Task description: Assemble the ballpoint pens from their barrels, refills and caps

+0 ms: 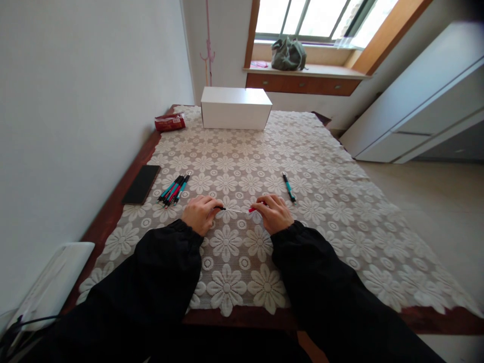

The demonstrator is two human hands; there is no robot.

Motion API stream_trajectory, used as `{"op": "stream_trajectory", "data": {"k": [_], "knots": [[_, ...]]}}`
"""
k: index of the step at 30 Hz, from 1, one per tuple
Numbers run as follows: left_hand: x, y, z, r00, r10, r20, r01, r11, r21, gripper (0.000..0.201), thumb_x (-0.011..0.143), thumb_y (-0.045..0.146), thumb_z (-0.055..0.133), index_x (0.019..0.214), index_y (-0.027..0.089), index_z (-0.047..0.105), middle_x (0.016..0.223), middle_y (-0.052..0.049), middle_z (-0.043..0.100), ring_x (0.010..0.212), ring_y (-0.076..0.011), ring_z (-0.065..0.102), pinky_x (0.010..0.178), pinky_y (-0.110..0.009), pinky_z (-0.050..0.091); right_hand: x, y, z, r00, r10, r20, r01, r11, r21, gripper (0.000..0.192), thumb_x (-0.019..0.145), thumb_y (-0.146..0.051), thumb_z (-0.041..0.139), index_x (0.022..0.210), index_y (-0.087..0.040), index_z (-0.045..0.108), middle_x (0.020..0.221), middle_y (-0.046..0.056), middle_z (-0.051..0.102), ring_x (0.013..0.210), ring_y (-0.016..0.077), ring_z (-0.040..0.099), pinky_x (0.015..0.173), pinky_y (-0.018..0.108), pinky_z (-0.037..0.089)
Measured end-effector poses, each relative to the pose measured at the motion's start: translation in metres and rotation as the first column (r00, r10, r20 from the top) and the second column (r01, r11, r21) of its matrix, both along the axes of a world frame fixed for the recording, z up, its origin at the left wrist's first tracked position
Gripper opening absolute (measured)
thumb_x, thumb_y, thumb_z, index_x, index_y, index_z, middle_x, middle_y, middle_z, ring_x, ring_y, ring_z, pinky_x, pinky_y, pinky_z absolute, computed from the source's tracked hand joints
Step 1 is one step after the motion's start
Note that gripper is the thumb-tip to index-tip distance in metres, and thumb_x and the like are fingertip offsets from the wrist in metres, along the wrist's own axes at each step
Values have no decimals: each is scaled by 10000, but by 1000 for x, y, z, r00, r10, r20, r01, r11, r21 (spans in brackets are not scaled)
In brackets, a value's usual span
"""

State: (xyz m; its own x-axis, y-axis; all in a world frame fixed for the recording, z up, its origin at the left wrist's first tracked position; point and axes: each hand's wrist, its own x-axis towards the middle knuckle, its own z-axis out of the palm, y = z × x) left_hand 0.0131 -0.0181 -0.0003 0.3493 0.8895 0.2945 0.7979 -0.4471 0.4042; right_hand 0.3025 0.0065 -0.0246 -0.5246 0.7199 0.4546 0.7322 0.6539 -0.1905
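Observation:
My left hand (pixel 200 214) pinches the black front part of a pen (pixel 221 207), and a thin pale refill (pixel 236 210) sticks out of it to the right. My right hand (pixel 274 214) grips a pink pen barrel (pixel 252 209), its end facing the refill's tip with a small gap between. Both hands rest low over the lace tablecloth (pixel 242 262). Left of my left hand lies a bunch of several teal, pink and black pens (pixel 174 189). A single teal and black pen (pixel 289 187) lies just beyond my right hand.
A black phone-like slab (pixel 141 185) lies at the table's left edge. Farther back are a red packet (pixel 170 122) and a white box (pixel 235 112). A white device with cables (pixel 53 282) stands at lower left, by the wall.

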Motion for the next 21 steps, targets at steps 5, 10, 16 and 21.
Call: {"op": "stream_trajectory", "data": {"k": [5, 10, 16, 21], "knots": [[1, 0, -1, 997, -24, 76, 24, 1000, 7, 178, 944, 185, 592, 1033, 244, 734, 1048, -57, 712, 1015, -230, 648, 923, -397, 530, -2, -2, 3, 1000, -20, -13, 20, 1000, -12, 315, 887, -59, 588, 1023, -287, 758, 1073, 70, 672, 1078, 256, 540, 912, 400, 433], [0, 2, -2, 978, -57, 198, 43, 996, 75, 178, 949, 184, 587, 1027, 240, 737, 1043, -66, 707, 1028, -222, 663, 947, -397, 555, 0, -1, 5, 1000, -23, -3, 23, 999, 25, 331, 877, -50, 586, 1033, -287, 755, 1085, 68, 677, 1074, 260, 548, 917, 404, 445], [-4, 2, 4, 955, -119, 272, 72, 981, 178, 162, 950, 213, 591, 1009, 230, 741, 1034, -73, 712, 1001, -212, 676, 935, -377, 567, 7, 1, 13, 998, -53, 18, 51, 991, 123, 339, 906, -44, 544, 1063, -263, 749, 1140, 83, 680, 1084, 256, 554, 954, 404, 457], [-5, 0, 12, 950, -151, 275, 98, 976, 196, 176, 941, 196, 578, 1045, 216, 719, 1033, -78, 714, 980, -211, 677, 923, -383, 571, 10, 3, 14, 998, -62, 7, 61, 994, 86, 333, 919, -70, 545, 1063, -285, 754, 1175, 77, 670, 1131, 268, 540, 981, 422, 457]]}}
